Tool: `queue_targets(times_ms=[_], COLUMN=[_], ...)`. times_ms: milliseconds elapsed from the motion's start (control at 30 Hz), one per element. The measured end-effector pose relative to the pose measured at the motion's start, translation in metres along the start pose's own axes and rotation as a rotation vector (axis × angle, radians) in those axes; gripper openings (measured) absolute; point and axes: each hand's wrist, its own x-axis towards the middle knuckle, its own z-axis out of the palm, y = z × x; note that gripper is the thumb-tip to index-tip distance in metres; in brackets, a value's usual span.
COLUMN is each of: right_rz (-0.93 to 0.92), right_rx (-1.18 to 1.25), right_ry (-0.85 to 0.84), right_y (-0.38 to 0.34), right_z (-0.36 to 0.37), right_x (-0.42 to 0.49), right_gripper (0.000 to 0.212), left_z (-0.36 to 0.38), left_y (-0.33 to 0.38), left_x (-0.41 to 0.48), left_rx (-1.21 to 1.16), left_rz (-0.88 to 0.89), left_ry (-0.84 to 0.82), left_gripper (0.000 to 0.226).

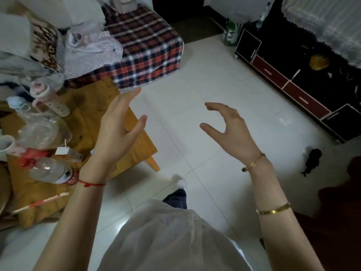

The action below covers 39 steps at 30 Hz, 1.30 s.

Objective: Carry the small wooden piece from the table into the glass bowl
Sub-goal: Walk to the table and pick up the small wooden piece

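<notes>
My left hand [119,124] is raised over the right edge of the wooden table [89,114], palm turned inward, fingers apart, holding nothing. My right hand [226,126] hovers over the white tiled floor, fingers curled apart and empty. I cannot make out a small wooden piece or a glass bowl among the clutter on the table. A red string circles my left wrist and gold bracelets sit on my right forearm.
The table carries a plastic bottle with a red cap [46,169], a crumpled plastic bag [39,132], a small carton [64,151], chopsticks [41,202] and a white cup [5,143]. A plaid-covered bed [148,49] stands behind. A dark cabinet [304,79] lines the right wall.
</notes>
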Motion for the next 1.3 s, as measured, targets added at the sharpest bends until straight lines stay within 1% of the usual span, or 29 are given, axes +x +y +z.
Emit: queue_targets(times_ms=[267,433,600,800,1067,1167,1300], right_rz=[-0.115,-0.189,-0.275,-0.432,-0.654,-0.706,-0.743], right_rx=[0.055,0.092,0.122,0.108,0.103,0.105,0.111], right_ry=[-0.119,-0.188,-0.311,-0.499,-0.715,-0.82,-0.936], right_y=[0.014,0.012,0.012,0.008,0.001,0.001,-0.003], right_z=[0.009,0.013,0.028,0.046,0.058,0.068,0.088], right_x=[0.141,0.208,0.268,0.344,0.433,0.453,0.471], right_gripper=[0.051,0.051,0.049,0.05,0.047,0.048,0.051], left_z=[0.009,0.005,0.003,0.012,0.043,0.061,0.079], left_y=[-0.031,-0.044,-0.062,-0.075,-0.064,-0.059,-0.06], left_x=[0.108,0.148,0.171,0.186,0.204,0.204,0.203], left_rx=[0.085,0.119,0.188,0.252,0.314,0.336,0.348], left_rz=[-0.076,-0.139,-0.236,-0.404,-0.621,-0.752,-0.902], left_ry=[0.088,0.175,0.262,0.395,0.6,0.644,0.656], left_gripper=[0.054,0.052,0.052,0.052,0.048,0.049,0.05])
